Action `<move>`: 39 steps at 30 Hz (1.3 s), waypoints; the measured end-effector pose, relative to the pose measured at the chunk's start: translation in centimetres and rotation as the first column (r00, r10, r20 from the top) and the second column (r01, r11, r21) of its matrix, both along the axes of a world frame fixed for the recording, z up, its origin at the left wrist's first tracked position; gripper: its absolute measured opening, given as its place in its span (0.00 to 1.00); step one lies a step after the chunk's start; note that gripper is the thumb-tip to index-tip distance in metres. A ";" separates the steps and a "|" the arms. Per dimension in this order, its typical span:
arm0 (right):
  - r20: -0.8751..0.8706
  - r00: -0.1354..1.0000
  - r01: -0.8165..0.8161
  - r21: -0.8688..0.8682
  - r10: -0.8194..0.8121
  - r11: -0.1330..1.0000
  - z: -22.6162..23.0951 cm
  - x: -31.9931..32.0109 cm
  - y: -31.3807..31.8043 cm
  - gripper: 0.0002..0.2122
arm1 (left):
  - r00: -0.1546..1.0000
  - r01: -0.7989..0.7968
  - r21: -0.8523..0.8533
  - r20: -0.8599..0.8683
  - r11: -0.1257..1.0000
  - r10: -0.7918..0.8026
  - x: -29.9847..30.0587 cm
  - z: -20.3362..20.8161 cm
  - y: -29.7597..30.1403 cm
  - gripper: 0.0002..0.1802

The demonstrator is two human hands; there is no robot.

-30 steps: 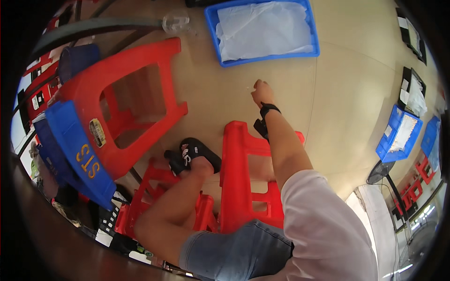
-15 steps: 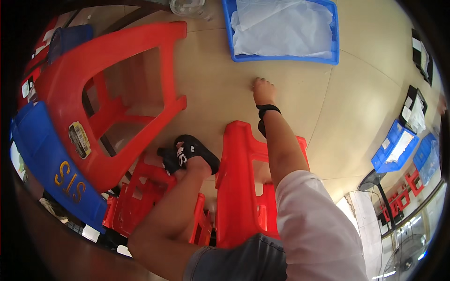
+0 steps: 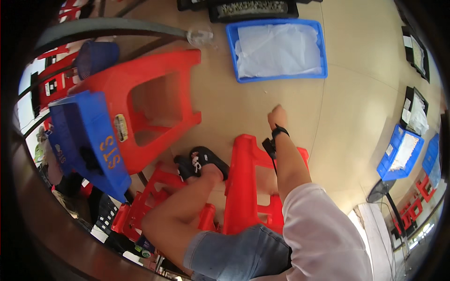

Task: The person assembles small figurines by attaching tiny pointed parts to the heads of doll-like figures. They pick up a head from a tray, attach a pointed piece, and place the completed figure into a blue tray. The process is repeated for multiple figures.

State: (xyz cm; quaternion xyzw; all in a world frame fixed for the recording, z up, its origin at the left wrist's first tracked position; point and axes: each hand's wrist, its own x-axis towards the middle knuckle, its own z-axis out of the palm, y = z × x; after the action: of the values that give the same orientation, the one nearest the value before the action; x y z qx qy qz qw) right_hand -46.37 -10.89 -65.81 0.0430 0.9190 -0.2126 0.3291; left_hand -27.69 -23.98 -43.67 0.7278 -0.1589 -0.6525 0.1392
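My right hand (image 3: 278, 116) reaches down over the beige tiled floor (image 3: 349, 119), with a black band (image 3: 280, 130) on the wrist. Its fingers are curled in, and whatever they may hold is hidden. Just beyond the fingers a small white speck (image 3: 266, 92) lies on the floor. Farther ahead sits a blue tray (image 3: 281, 78) lined with crumpled white sheeting (image 3: 279, 49), apart from the hand. Below the forearm stands a red plastic stool (image 3: 241, 182). My left hand is out of view.
At left, a larger red stool (image 3: 154, 61) stands beside a blue bin (image 3: 89, 140). A clear plastic cup (image 3: 199, 37) lies near the table frame. Black trays (image 3: 253, 11) sit beyond the blue tray. More trays and a blue box (image 3: 398, 152) line the right, near a fan (image 3: 378, 191).
The view has tilted forward, bringing black trays into sight at the top. My right hand, still curled, is slightly farther from the blue tray. The white speck now shows.
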 end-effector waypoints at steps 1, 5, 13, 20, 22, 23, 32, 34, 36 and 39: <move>0.032 0.999 0.036 0.033 -0.037 0.999 0.2 -0.1 0.8 0.09 | 1.000 -0.003 0.006 0.001 1.000 0.003 0.3 0.4 0.5 0.16; -0.048 0.997 -0.058 -0.023 0.057 0.998 -1.4 -1.3 0.0 0.13 | 1.000 -0.001 -0.003 -0.010 1.000 0.001 0.5 -0.6 0.8 0.16; -0.149 0.988 -0.028 -0.004 0.027 1.000 -2.9 -2.8 -4.7 0.09 | 0.999 -0.033 0.045 0.025 0.998 0.032 0.2 -4.3 0.2 0.16; -0.220 0.964 -0.129 0.102 0.149 0.986 -5.9 -2.9 -5.3 0.07 | 0.998 -0.056 0.070 0.046 0.996 0.052 0.1 -5.7 -0.8 0.16; -0.163 0.981 -0.095 0.049 0.102 0.994 -5.6 -3.5 -5.1 0.09 | 0.998 -0.052 0.070 0.048 0.996 0.049 0.1 -5.9 -0.9 0.16; -0.132 0.988 -0.076 0.021 0.078 0.997 -5.4 -3.8 -5.0 0.09 | 0.998 -0.047 0.071 0.046 0.996 0.043 0.0 -6.1 -1.0 0.16; -0.135 0.934 -0.321 0.090 0.331 0.943 -4.7 -4.3 -4.0 0.08 | 0.999 -0.006 0.064 0.040 0.998 0.003 0.1 -3.0 -0.6 0.16; -0.191 0.893 -0.413 0.019 0.408 0.911 -3.2 -4.0 -3.1 0.06 | 0.999 -0.008 0.063 0.034 0.998 0.006 0.5 -0.7 0.0 0.16; -0.248 0.885 -0.421 -0.065 0.394 0.904 -1.0 -3.3 -2.1 0.06 | 1.000 -0.012 0.057 0.021 0.998 0.010 0.9 2.4 1.0 0.16; -0.165 0.885 -0.450 -0.061 0.436 0.891 3.2 -2.1 -0.2 0.14 | 0.999 -0.049 0.040 -0.010 0.998 0.050 2.8 8.0 3.1 0.16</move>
State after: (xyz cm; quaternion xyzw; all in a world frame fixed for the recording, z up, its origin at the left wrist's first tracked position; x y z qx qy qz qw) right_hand -48.45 -11.10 -62.56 -0.2000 0.9147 -0.1790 0.3021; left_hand -24.88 -20.88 -35.66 0.7304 -0.1271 -0.6560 0.1416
